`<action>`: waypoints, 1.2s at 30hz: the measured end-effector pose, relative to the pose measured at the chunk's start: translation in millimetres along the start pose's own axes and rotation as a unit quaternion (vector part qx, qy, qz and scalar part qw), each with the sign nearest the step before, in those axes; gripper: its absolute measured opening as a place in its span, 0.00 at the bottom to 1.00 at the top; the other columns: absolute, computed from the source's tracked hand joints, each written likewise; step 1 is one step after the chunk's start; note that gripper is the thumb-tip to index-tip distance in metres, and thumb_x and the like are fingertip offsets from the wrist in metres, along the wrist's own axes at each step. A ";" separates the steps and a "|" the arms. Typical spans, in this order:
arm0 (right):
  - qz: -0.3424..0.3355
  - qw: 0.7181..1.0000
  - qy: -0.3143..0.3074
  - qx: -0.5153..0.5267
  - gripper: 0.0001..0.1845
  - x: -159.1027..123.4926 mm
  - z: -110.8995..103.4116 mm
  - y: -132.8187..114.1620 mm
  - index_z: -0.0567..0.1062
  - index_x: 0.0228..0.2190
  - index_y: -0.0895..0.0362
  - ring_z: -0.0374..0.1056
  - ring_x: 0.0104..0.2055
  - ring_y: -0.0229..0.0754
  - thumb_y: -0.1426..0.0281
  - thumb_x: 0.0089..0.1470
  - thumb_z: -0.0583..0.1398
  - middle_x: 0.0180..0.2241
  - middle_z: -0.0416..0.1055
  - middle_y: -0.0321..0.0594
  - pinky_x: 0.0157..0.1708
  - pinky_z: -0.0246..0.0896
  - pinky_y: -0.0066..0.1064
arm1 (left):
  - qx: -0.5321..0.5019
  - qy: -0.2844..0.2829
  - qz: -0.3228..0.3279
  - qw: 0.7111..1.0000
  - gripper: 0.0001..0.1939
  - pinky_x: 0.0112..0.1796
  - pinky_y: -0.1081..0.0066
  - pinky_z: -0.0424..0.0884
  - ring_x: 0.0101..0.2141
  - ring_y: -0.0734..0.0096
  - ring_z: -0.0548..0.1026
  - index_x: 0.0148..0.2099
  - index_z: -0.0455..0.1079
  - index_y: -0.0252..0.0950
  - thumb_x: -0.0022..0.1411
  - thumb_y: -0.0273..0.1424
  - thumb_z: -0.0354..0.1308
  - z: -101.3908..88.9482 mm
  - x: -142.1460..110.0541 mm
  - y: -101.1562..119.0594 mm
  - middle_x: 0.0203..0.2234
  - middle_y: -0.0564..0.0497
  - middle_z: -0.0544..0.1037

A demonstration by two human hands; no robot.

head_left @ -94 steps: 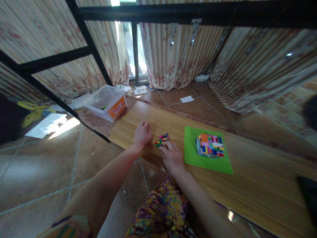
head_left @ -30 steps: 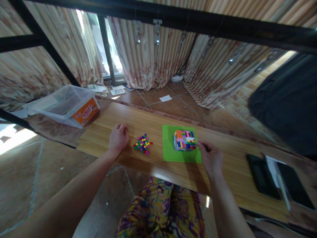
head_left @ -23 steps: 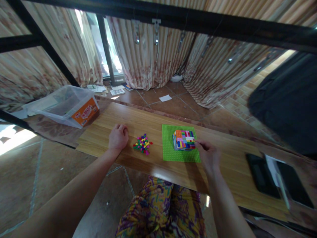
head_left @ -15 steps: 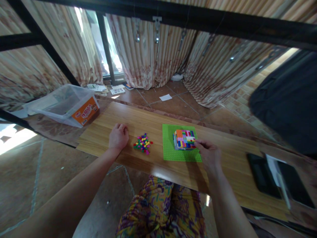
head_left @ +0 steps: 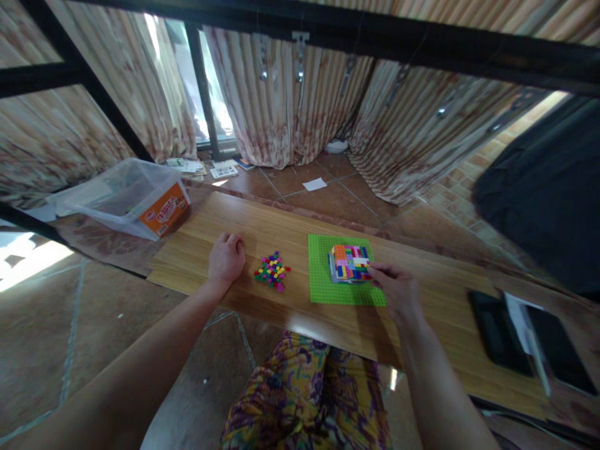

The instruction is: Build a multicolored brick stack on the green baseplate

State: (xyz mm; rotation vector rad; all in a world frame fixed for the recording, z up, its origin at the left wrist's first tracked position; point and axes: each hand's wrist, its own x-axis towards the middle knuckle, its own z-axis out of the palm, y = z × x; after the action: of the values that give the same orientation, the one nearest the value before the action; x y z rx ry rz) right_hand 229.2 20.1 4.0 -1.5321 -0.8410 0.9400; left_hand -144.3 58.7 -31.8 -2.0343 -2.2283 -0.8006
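A block of many-coloured bricks [head_left: 349, 262] stands on a green baseplate [head_left: 323, 284] on the low wooden table [head_left: 262, 228]. My right hand [head_left: 396, 289] rests at the baseplate's right edge, fingers pinched together against the right side of the brick block; what they hold is too small to make out. My left hand [head_left: 226, 257] lies on the table with its fingers curled under, nothing visible in it. A small heap of loose coloured bricks [head_left: 272, 271] sits between my left hand and the baseplate.
A clear plastic bin with an orange label [head_left: 135, 200] stands on the floor beyond the table's left end. Two dark flat devices [head_left: 492, 331] lie on the table's right end. A black metal frame [head_left: 375, 44] crosses overhead. Papers [head_left: 314, 184] lie on the tiled floor near the curtains.
My right hand left the loose brick heap and moved right to the brick block on the baseplate, where its fingers pinched together. My left hand stayed put.
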 end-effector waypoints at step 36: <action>-0.391 0.825 -0.252 -0.320 0.09 -103.0 152.5 27.4 0.78 0.37 0.53 0.67 0.43 0.46 0.74 0.56 0.59 0.39 0.73 0.43 0.42 0.63 0.36 | -0.030 -0.003 -0.009 0.999 0.10 0.43 0.67 0.68 0.40 0.64 0.72 0.39 0.70 0.36 0.64 0.25 0.48 5.3 -3.3 -0.2 0.36 0.45 0.72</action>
State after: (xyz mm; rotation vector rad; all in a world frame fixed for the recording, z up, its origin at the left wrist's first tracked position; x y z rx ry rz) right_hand 47.9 -11.1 -23.6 -1.2419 -2.1401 0.4298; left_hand -142.3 57.7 -37.6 -2.0483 -2.2549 -0.8753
